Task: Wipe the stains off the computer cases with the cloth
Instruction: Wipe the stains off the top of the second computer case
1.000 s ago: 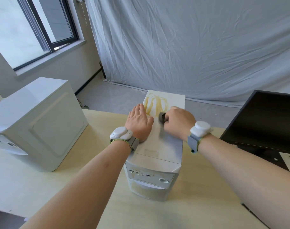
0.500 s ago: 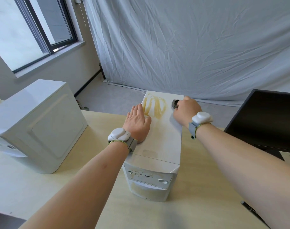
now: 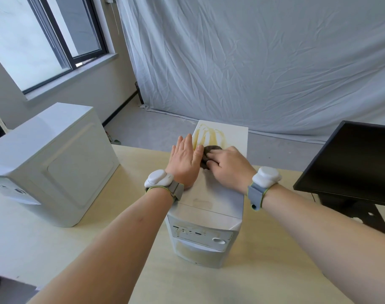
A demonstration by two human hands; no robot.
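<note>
A white computer case stands upright on the wooden table, front panel toward me. A yellow-brown stain smears the far part of its top. My left hand lies flat with straight fingers on the top's left side. My right hand grips a dark bunched cloth and presses it on the top at the stain's near edge, right beside my left fingers. A second white computer case sits at the left of the table.
A black monitor on its stand occupies the table's right side. The light wooden table runs under both cases. A white wrinkled backdrop sheet hangs behind, and a window is at upper left.
My right hand with the cloth went out to the case's far right edge, then came back left and nearer, beside my left fingers. My left hand stayed flat in place.
</note>
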